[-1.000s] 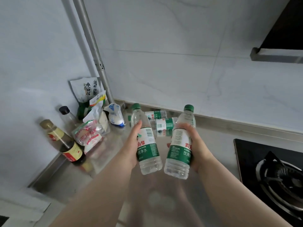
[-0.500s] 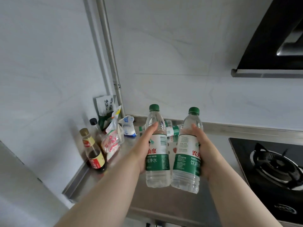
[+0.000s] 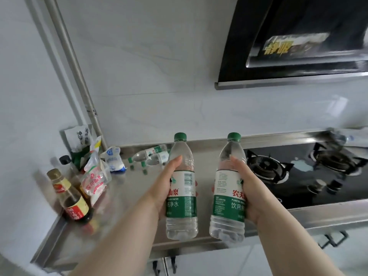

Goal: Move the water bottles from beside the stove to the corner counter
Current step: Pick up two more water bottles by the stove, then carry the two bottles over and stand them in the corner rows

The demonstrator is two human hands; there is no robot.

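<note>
A single wide-angle camera on the person's head faces forward and down, looking along both forearms at the steel counter (image 3: 127, 196). It sits close to the work: the left hand (image 3: 165, 186) and right hand (image 3: 251, 196), gripping the left bottle (image 3: 182, 204) and right bottle (image 3: 227, 198), fill the lower middle. The wall corner with its pipe (image 3: 79, 80) lies to the left, the stove (image 3: 298, 190) to the right, and the hood (image 3: 249, 46) is at the top right. Straight lines bow and lean toward the edges.
</note>
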